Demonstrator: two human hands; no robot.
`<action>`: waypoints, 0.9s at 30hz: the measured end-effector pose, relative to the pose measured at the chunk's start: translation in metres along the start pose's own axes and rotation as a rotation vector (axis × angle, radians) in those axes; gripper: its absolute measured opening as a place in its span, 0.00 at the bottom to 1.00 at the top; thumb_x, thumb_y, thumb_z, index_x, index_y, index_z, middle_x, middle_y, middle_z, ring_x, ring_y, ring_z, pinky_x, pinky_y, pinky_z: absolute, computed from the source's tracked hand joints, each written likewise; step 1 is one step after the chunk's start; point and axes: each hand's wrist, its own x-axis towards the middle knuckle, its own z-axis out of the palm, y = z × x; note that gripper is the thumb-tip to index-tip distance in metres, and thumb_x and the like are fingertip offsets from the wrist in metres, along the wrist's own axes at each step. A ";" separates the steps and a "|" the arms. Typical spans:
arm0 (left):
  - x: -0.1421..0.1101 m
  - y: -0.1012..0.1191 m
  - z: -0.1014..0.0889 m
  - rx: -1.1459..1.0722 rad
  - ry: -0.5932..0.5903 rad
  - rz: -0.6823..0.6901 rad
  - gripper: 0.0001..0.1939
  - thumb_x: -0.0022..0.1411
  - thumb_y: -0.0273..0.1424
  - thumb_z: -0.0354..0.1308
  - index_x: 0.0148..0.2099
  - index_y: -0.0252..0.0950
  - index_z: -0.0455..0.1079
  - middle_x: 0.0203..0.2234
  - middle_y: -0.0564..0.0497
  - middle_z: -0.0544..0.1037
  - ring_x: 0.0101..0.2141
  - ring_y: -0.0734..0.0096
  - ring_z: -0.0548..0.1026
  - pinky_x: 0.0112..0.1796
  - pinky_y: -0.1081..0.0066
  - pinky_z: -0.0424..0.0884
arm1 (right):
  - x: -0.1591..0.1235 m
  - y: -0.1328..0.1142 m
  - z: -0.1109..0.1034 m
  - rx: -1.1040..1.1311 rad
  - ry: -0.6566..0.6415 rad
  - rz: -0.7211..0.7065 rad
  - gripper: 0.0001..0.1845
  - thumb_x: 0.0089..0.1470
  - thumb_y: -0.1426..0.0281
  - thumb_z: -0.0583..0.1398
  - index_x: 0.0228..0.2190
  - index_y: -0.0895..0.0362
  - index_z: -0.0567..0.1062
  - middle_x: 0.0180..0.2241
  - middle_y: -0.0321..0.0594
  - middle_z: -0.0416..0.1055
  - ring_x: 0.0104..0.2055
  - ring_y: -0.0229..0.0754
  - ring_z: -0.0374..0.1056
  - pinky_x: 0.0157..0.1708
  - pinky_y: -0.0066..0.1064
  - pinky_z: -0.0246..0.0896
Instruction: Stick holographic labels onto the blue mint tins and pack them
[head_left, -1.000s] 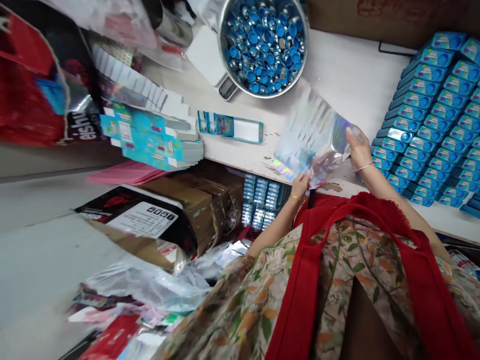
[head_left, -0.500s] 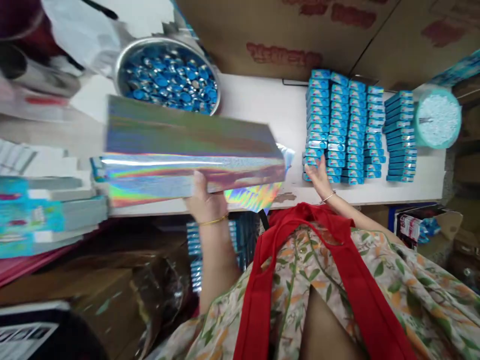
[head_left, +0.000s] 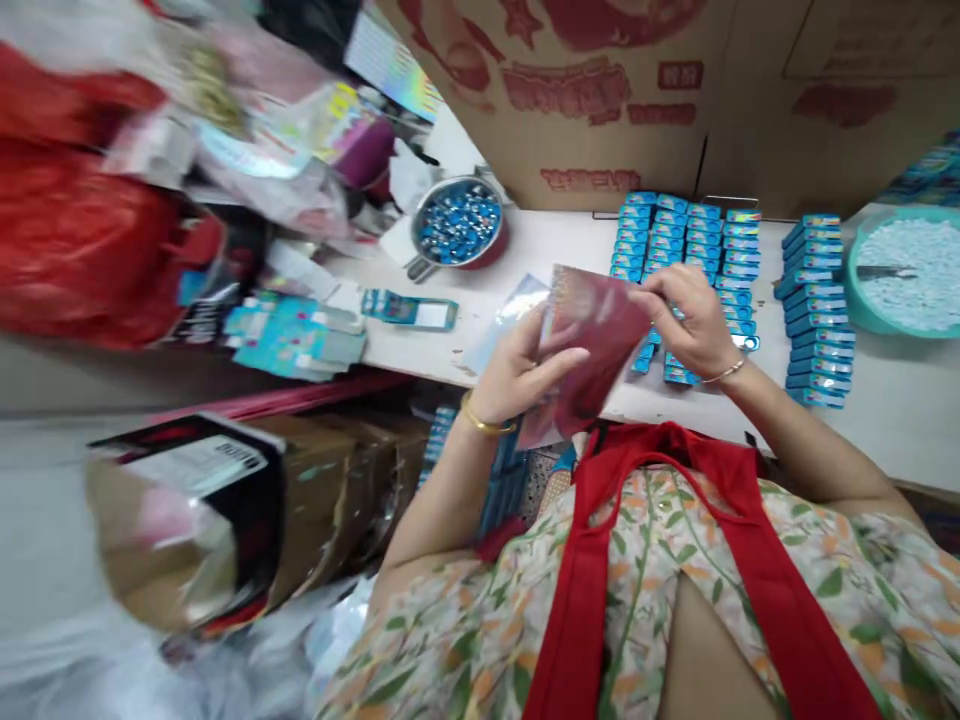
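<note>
Center frame, the right hand [head_left: 694, 320] pinches the film's [head_left: 592, 335] upper corner; the left hand [head_left: 517, 375] grips its left side.

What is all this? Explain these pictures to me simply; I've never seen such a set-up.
There is no machine here: a person works with two bare hands. Every picture comes from one camera worn on their head, looking forward and down, so you see their own arms and red straps.

The left hand and right hand both hold shiny, reflective sheeting above the white table. On the table are a metal pot of blue and silver pieces, rows of small blue boxes, and a teal basin with white contents.
</note>
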 end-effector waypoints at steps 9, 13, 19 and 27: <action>0.021 0.052 0.041 0.305 -0.012 0.347 0.13 0.67 0.41 0.62 0.49 0.43 0.79 0.32 0.52 0.78 0.33 0.73 0.76 0.37 0.71 0.74 | -0.030 0.029 -0.052 0.064 0.030 -0.074 0.21 0.67 0.53 0.51 0.34 0.52 0.74 0.29 0.39 0.72 0.35 0.44 0.66 0.42 0.39 0.55; 0.034 0.054 0.048 0.354 0.001 0.355 0.12 0.67 0.41 0.61 0.45 0.40 0.79 0.30 0.53 0.77 0.31 0.74 0.73 0.33 0.72 0.71 | -0.026 0.028 -0.043 0.033 0.113 -0.108 0.19 0.66 0.53 0.53 0.48 0.51 0.73 0.39 0.43 0.75 0.42 0.49 0.68 0.45 0.42 0.57; 0.063 0.042 0.060 0.267 -0.005 0.209 0.14 0.66 0.41 0.61 0.33 0.36 0.73 0.26 0.53 0.73 0.27 0.76 0.69 0.29 0.74 0.66 | -0.004 0.036 -0.030 0.029 0.088 -0.128 0.19 0.69 0.57 0.49 0.36 0.53 0.74 0.33 0.43 0.73 0.38 0.46 0.66 0.40 0.38 0.57; 0.102 -0.044 0.062 -0.169 0.102 -0.423 0.09 0.54 0.34 0.63 0.29 0.36 0.67 0.21 0.58 0.66 0.23 0.79 0.63 0.26 0.77 0.61 | 0.007 0.108 -0.006 0.216 -0.144 0.102 0.20 0.68 0.55 0.51 0.32 0.55 0.73 0.33 0.42 0.74 0.37 0.42 0.67 0.40 0.34 0.58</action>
